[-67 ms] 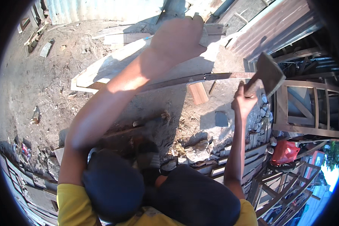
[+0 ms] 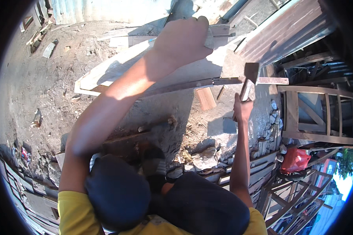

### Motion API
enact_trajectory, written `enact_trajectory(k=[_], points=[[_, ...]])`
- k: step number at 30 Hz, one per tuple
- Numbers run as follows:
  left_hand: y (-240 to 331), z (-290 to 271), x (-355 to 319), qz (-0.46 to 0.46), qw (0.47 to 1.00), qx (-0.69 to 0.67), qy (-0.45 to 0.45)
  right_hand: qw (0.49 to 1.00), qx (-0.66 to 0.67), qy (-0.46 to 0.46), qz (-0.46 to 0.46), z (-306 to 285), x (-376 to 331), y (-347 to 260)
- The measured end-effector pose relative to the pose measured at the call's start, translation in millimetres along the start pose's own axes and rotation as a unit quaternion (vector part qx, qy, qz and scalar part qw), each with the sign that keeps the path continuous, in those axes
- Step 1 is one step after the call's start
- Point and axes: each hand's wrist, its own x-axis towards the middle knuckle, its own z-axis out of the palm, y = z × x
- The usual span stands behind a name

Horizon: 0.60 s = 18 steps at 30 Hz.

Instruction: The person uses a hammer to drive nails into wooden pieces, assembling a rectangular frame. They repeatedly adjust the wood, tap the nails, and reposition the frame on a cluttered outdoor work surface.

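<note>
Tool [image 2: 252,71] with a broad, flat head is grasped in the right hand [image 2: 243,109], the fingers wrapped around its handle, the head above the grip. Behind that head, a long narrow timber [image 2: 276,80] runs leftward; I cannot tell whether the two touch. Up and to the left of this grip, the left hand [image 2: 182,41] is bent at the wrist over a pale board [image 2: 108,72]; its fingertips are hidden, so whether it clasps anything I cannot tell. Left of the right grip lies a reddish wood block [image 2: 206,98]; below and slightly left, a grey square piece [image 2: 230,125]. Rightward stands a wooden frame [image 2: 290,113], with a red bag [image 2: 295,160] lower down.
</note>
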Motion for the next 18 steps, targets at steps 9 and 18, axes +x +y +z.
enact_trajectory(k=[9,18], points=[[37.9,47.7,3.4,0.067,0.989,-0.040,-0.128,0.829,0.391,-0.247,0.314,30.8,-59.2,78.7],[41.0,75.6,12.0,0.136,0.978,-0.028,-0.156,0.930,0.355,-0.066,0.065,-116.8,-97.7,-45.0]])
